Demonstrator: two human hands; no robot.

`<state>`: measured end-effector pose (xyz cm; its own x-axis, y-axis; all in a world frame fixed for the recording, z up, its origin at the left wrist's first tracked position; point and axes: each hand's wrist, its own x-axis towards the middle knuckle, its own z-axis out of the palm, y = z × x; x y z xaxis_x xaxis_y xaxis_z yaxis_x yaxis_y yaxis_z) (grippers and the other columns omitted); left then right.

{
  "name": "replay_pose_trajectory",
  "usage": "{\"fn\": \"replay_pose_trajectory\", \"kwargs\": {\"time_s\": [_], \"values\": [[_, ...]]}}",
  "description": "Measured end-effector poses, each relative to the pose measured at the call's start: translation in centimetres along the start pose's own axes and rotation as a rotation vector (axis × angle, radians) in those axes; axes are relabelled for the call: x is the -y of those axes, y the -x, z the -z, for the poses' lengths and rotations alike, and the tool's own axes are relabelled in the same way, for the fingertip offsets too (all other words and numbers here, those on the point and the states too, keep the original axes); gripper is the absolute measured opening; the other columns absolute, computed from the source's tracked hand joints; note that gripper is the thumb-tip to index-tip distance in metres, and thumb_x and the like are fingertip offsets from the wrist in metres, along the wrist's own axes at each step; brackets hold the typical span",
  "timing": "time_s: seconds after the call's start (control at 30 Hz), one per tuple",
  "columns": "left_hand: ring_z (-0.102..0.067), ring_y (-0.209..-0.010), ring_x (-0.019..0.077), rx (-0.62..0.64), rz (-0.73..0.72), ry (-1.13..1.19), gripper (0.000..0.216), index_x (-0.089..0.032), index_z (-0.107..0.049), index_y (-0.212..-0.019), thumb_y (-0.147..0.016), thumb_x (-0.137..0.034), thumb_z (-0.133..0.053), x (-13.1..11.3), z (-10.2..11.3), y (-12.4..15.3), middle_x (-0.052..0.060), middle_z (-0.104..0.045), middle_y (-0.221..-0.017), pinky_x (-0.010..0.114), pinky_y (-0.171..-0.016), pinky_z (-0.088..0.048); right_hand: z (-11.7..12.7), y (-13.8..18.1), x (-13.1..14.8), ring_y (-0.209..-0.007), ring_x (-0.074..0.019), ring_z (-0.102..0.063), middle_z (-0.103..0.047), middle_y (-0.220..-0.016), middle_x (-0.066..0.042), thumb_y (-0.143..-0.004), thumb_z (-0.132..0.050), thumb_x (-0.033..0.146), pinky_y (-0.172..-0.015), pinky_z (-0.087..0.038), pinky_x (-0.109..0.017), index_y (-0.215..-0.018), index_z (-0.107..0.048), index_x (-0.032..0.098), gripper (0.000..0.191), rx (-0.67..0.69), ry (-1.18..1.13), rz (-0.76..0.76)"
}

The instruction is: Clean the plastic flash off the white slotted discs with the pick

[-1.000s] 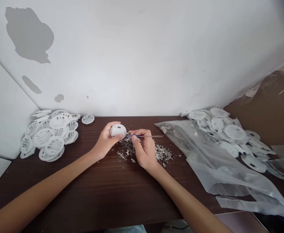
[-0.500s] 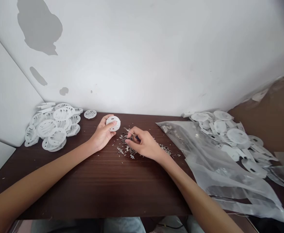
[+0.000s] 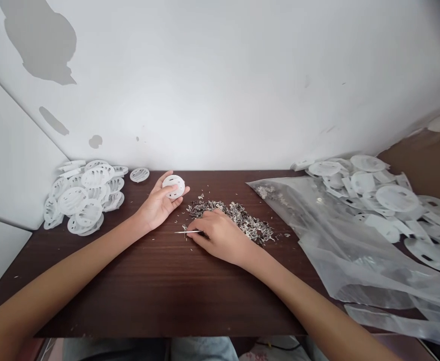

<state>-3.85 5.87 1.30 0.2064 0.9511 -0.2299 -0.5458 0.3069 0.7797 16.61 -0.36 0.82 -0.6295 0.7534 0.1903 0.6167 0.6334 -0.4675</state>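
Your left hand (image 3: 158,204) pinches 1 disc (image 3: 173,186) between thumb and fingers, at 10 o'clock from the metal bits (image 3: 257,228). Your right hand (image 3: 220,235) is curled around the driver (image 3: 184,232), its shaft toward 9 o'clock, at the bits' near edge. On the tabletop (image 3: 159,296), slotted discs (image 3: 72,200) pile at 9 o'clock; a bag (image 3: 340,245) lies around 3 o'clock.
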Motion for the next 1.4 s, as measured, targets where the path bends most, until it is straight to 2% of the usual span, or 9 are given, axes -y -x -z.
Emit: {"fn": "replay_pose_trajectory", "kwargs": {"time_s": [0.17,0.33,0.47,0.6,0.77,0.97,1.07,1.2,1.4], "values": [[-0.074,-0.088,0.013,0.004,0.046,-0.074,0.059,-0.024,-0.061,-0.124,-0.074,-0.001,-0.082,0.0,0.2,0.0,0.0,-0.073,-0.099,0.022,-0.078,-0.057,0.0,-0.1,-0.1,-0.076,-0.0172,-0.064,-0.074,-0.088,-0.002,-0.104,-0.058,0.028,-0.076,-0.045,-0.032,-0.097,-0.071,0.022,0.016,-0.172,-0.322,-0.097],[-0.07,-0.074,0.0099,0.059,0.044,-0.179,0.048,-0.019,-0.066,-0.118,-0.075,-0.006,-0.083,0.1,0.1,0.2,0.001,-0.073,-0.098,0.024,-0.076,-0.058,0.1,-0.7,-1.2,-0.066,-0.0139,-0.057,-0.072,-0.09,-0.001,-0.098,-0.064,0.047,-0.061,-0.045,-0.028,-0.098,-0.069,0.023,0.025,-0.44,-0.754,-0.305],[-0.068,-0.07,0.0099,0.142,0.063,-0.245,0.039,-0.018,-0.07,-0.111,-0.075,-0.013,-0.087,0.2,-0.5,1.0,0.002,-0.074,-0.097,0.025,-0.073,-0.058,0.1,-1.1,-1.5,-0.046,-0.0056,-0.037,-0.075,-0.095,-0.002,-0.084,-0.079,0.056,-0.045,-0.036,-0.025,-0.1,-0.07,0.023,0.038,-0.501,-1.158,-0.404],[-0.069,-0.078,0.011,0.177,0.199,-0.097,0.027,-0.019,-0.071,-0.108,-0.083,-0.019,-0.082,0.4,-2.2,2.4,0.004,-0.075,-0.1,0.024,-0.076,-0.057,0.6,-1.3,-0.8,-0.045,-0.0047,-0.026,-0.064,-0.069,0.005,-0.078,-0.087,0.05,-0.043,-0.032,-0.023,-0.096,-0.072,0.022,0.036,-0.495,-1.379,-0.36],[-0.071,-0.089,0.017,0.18,0.387,0.007,0.024,-0.02,-0.072,-0.113,-0.093,-0.034,-0.072,1.0,-3.7,4.0,0.005,-0.074,-0.105,0.027,-0.073,-0.057,1.0,-1.3,-0.3,-0.046,-0.0051,-0.022,-0.045,-0.055,0.01,-0.077,-0.089,0.049,-0.042,-0.03,-0.021,-0.09,-0.071,0.022,0.034,-0.49,-1.476,-0.34],[-0.072,-0.082,0.0191,0.136,0.417,0.018,0.026,-0.019,-0.072,-0.11,-0.097,-0.039,-0.064,1.4,-3.6,3.9,0.007,-0.075,-0.098,0.029,-0.071,-0.056,1.1,-1.3,-0.1,-0.047,-0.0064,-0.022,-0.032,-0.051,0.012,-0.075,-0.09,0.05,-0.043,-0.031,-0.021,-0.087,-0.07,0.022,0.036,-0.508,-1.506,-0.357],[-0.074,-0.081,0.0227,0.126,0.463,0.085,0.032,-0.016,-0.073,-0.107,-0.099,-0.042,-0.057,1.6,-2.9,3.5,0.011,-0.077,-0.097,0.033,-0.075,-0.058,1.2,-1.3,0.0,-0.048,-0.0061,-0.022,-0.044,-0.056,0.01,-0.073,-0.091,0.051,-0.043,-0.031,-0.022,-0.085,-0.07,0.022,0.038,-0.542,-1.496,-0.394],[-0.076,-0.079,0.0234,0.157,0.474,0.157,0.031,-0.016,-0.073,-0.111,-0.1,-0.037,-0.054,1.7,-2.3,3.3,0.01,-0.079,-0.097,0.034,-0.076,-0.06,1.3,-1.1,-0.1,-0.048,-0.0037,-0.025,-0.069,-0.081,0.003,-0.073,-0.091,0.049,-0.042,-0.031,-0.022,-0.083,-0.07,0.021,0.036,-0.553,-1.478,-0.405],[-0.079,-0.085,0.0258,0.25,0.496,0.176,0.033,-0.011,-0.073,-0.109,-0.103,-0.031,-0.047,1.9,-2.1,3.6,0.014,-0.08,-0.101,0.032,-0.076,-0.062,1.1,-1.0,-0.2,-0.05,-0.0036,-0.035,-0.075,-0.094,0.0,-0.072,-0.092,0.043,-0.045,-0.033,-0.023,-0.1,-0.078,0.023,0.037,-0.578,-1.451,-0.394]]}}
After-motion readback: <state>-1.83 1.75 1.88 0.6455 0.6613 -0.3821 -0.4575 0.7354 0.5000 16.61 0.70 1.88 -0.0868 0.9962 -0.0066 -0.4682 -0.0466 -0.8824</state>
